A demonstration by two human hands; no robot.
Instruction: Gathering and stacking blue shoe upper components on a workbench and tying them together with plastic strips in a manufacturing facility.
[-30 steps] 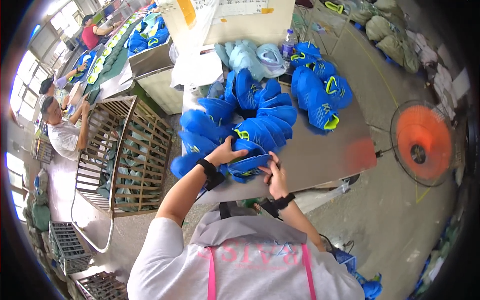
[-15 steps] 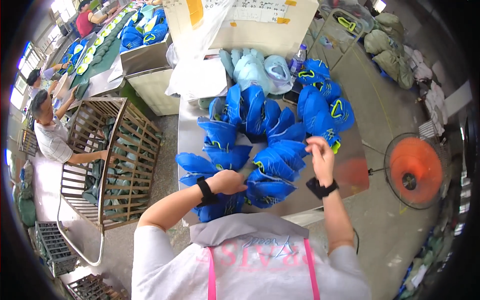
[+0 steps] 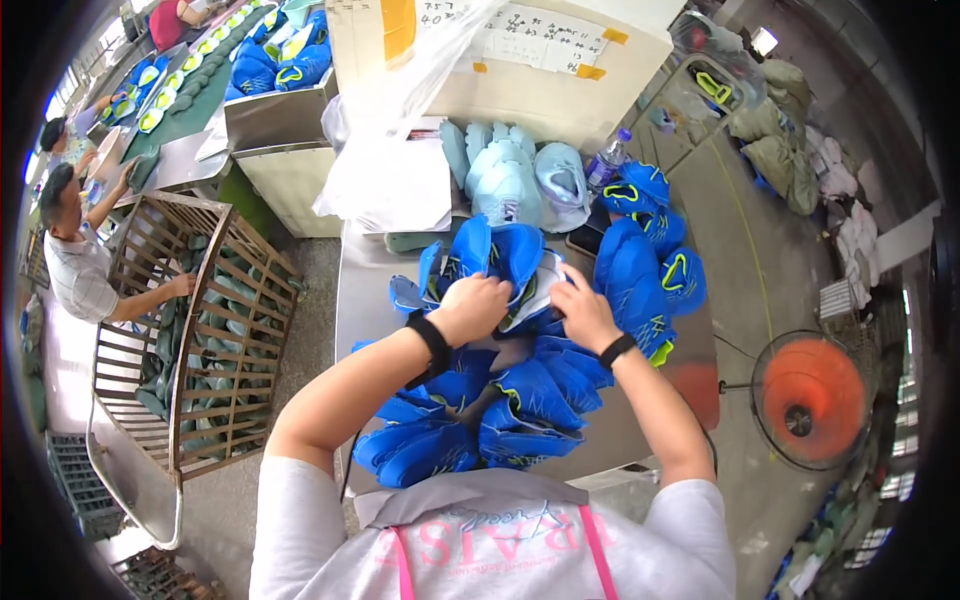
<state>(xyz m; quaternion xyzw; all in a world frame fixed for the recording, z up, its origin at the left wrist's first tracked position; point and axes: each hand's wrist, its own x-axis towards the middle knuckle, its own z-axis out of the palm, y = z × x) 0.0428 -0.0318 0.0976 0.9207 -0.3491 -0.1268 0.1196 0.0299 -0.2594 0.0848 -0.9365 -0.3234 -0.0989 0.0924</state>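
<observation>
Near the middle of the metal table (image 3: 680,375), both my hands are at a blue shoe upper (image 3: 538,292) whose pale lining shows. My left hand (image 3: 476,308) is closed on its left edge. The fingers of my right hand (image 3: 585,312) pinch its right edge. Just beyond stand more blue uppers (image 3: 470,245). Nearer my body, other blue uppers with yellow-green trim (image 3: 540,390) fan out in a rough ring. A further row of blue uppers (image 3: 630,275) lies along the right side.
Behind are pale blue shoes (image 3: 505,185), a bottle (image 3: 607,160), white paper (image 3: 400,190) and a large box (image 3: 500,60). A slatted cart (image 3: 235,330) of dark green pieces stands left, with a co-worker (image 3: 75,260) reaching in. An orange fan (image 3: 810,400) stands right.
Both hands have moved away from my body toward the far part of the ring. They have come together on one upper, which now shows its lining.
</observation>
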